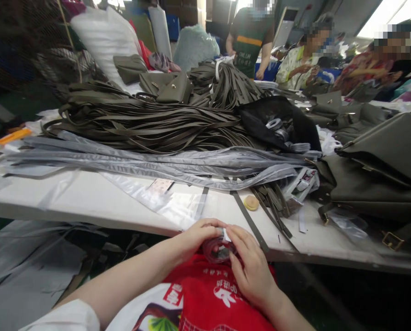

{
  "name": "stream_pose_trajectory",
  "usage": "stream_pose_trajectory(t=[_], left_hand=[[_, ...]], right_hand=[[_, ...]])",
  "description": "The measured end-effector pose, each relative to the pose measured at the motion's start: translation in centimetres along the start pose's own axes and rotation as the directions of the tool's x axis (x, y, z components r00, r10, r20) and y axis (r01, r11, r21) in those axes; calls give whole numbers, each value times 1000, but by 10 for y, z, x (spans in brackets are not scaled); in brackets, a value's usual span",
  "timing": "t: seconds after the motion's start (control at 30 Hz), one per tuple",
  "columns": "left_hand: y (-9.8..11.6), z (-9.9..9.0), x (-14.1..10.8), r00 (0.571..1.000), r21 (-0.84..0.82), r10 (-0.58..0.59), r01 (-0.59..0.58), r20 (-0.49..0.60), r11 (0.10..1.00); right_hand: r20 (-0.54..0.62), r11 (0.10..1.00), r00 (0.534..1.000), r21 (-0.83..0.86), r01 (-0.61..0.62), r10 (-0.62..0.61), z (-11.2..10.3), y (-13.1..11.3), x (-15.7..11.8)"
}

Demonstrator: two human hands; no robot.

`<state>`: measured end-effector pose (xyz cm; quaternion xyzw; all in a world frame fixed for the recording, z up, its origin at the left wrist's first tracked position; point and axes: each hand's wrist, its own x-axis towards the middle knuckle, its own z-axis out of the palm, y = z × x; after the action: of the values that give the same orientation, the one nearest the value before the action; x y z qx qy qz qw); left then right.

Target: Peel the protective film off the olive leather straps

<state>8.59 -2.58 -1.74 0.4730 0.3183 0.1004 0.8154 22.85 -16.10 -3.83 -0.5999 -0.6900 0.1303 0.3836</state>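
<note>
Just off the table's front edge, above a red apron (205, 294), a coiled strap in clear wrapping (215, 250) is held between both hands. My left hand (205, 232) curls over its upper left side, fingers closed on it. On the right side, my right hand (248, 257) presses its fingers against the coil. A small white label (226, 236) shows at the coil's top between the fingertips. The palm sides of both hands are hidden.
Dark strap bundles (150, 124) and plastic-wrapped strips (139, 163) lie across the white table (122, 202). A round yellow tape roll (251, 202) sits near the front. Dark bags (381, 179) are at right; a person (252, 41) stands behind, others sit at right.
</note>
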Motion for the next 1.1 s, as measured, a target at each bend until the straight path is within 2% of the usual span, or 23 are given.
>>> stream_pose_trajectory(t=[0.07,0.13,0.17,0.2,0.23,0.27,0.3,0.33,0.37,0.4,0.47,0.57,0.73,0.83,0.93,1.03,1.1], left_hand=[[6,5,4,999,33,39,-38,-25,999],[8,6,8,997,112,73,-71,-8,991],[7,5,9,997,135,75,-75,4,988],[6,3,11,997,142,69,-71,19,987],[3,1,12,997,139,62,-67,36,988],[-1,-1,14,997,127,56,-63,59,990],[-5,-4,15,995,111,52,-61,83,992],[-10,-5,17,993,101,55,-66,108,993],[-15,-6,18,988,106,67,-81,136,991],[-20,-6,19,983,120,83,-103,163,987],[-30,-5,21,974,161,106,-139,200,977],[-42,-3,24,963,194,120,-169,240,966],[-46,-5,26,962,214,124,-177,242,961],[-39,-2,24,968,234,118,-170,224,957],[-29,5,21,965,217,100,-154,241,964],[-23,11,20,961,162,113,-157,253,974],[-21,14,19,966,143,138,-172,220,975]], right_hand=[[2,999,1000,-32,29,-29,-8,0,4],[-9,998,999,-47,36,-37,-23,9,9],[-58,998,998,-63,12,-16,-34,19,11],[-154,995,988,-84,-45,32,-47,33,13],[-293,984,950,-100,-145,110,-61,49,14],[-444,960,874,-92,-263,197,-76,68,15],[-577,920,765,-59,-388,286,-90,88,16],[-660,873,659,-12,-488,360,-103,109,17],[-691,842,600,23,-538,403,-113,128,18],[-697,823,568,55,-566,438,-120,145,21],[-666,815,566,111,-569,486,-125,171,26],[-641,813,552,210,-542,534,-120,185,32],[-655,821,525,283,-495,543,-104,167,19],[-589,784,528,362,-504,612,-87,156,7],[-541,741,511,422,-522,668,-73,158,1],[-525,709,484,434,-556,700,-72,164,-3],[-509,689,474,426,-586,718,-75,163,-7]])
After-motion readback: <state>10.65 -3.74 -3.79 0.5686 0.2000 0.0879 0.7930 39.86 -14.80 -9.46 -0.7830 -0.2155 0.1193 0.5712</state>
